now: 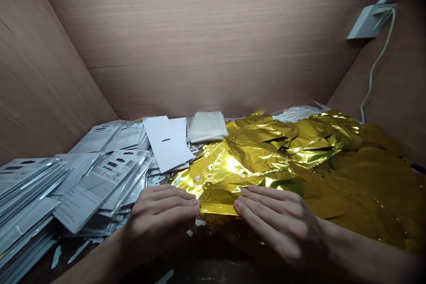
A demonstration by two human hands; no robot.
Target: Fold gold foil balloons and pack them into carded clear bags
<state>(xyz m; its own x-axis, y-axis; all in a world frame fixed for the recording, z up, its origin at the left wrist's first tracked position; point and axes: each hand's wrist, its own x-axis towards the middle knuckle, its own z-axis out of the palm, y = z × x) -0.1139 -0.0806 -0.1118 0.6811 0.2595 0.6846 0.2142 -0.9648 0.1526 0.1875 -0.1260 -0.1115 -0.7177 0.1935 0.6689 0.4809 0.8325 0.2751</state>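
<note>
Both L hand (163, 213) & R hand (279, 217): fingers together on gold foil (218, 209), grip unclear; pkgs (36, 184) hold cards (91, 186).

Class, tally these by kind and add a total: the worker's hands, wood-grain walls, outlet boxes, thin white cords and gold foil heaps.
Hands: 2 (left hand, right hand)
Wood-grain walls: 3 (left wall, back wall, right wall)
Outlet box: 1
Thin white cord: 1
Gold foil heap: 1
Total: 8

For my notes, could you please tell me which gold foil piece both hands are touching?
The front gold piece, whose near edge runs between the left hand and right hand; other pieces lie heaped beyond and rightward.
</note>
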